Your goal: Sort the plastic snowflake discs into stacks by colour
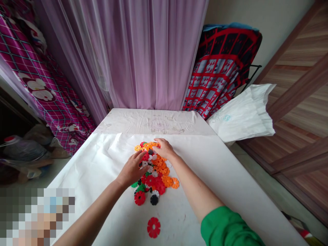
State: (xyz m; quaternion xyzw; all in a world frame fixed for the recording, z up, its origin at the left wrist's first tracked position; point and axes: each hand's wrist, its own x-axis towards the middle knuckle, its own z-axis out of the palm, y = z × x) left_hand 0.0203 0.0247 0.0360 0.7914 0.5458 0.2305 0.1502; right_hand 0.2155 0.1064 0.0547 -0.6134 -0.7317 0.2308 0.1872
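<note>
A heap of notched plastic snowflake discs (156, 182) in red, orange, green, white and black lies on the white-covered table (202, 164). At the heap's left side is my left hand (133, 168), its fingers stretched over the discs. My right hand (164, 149) reaches over the far right part, near the orange discs (160, 165), with its fingers apart. Neither hand shows a disc in its grip, though the fingertips partly hide the pieces below. Closer to me, a single red snowflake disc (153, 227) lies flat, apart from the heap.
Purple curtains (159, 54) hang behind the table's far edge. A white bag (243, 114) stands at the right edge, beside a chair draped in a red-and-black patterned cloth (217, 65). A large plastic bottle (22, 150) is on the left, below table height.
</note>
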